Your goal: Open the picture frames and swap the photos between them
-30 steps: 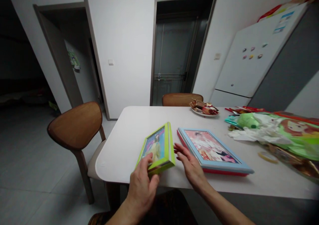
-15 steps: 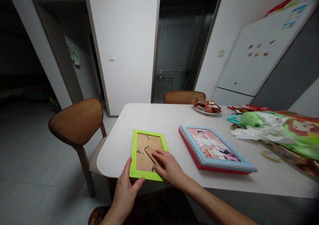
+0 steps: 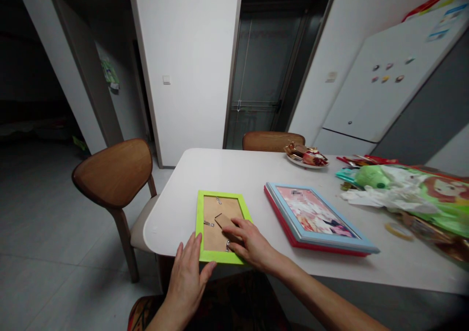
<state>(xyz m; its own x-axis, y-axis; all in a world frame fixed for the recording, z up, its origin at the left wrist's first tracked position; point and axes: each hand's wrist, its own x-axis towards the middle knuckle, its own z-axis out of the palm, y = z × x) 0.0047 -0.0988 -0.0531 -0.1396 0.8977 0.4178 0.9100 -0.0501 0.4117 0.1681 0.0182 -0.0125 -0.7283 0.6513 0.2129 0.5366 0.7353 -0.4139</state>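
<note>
A lime-green photo frame (image 3: pixel 200 226) lies back side up at the table's near edge, showing a brown backing board with small metal clips and a stand flap (image 3: pixel 224 220). My left hand (image 3: pixel 187 272) rests at the frame's lower left corner, fingers apart, fingertips touching the green edge. My right hand (image 3: pixel 252 243) reaches over the frame's right side, its fingers bent around the flap. Its fingertips are partly hidden behind the flap and hand. To the right, a light-blue frame (image 3: pixel 322 240) with a pink picture lies on top of a red frame (image 3: pixel 278 218).
The white table (image 3: pixel 227 167) also bears a plate of food (image 3: pixel 307 158), a green bag (image 3: pixel 445 214) with crumpled white tissue (image 3: pixel 403 194), and a tape roll (image 3: pixel 398 231). Wooden chairs stand at the left (image 3: pixel 115 172) and far side (image 3: pixel 273 140).
My left hand's fingers have spread and straightened beside the frame's lower left corner. My right hand stays at the flap. The whole view has shifted slightly.
</note>
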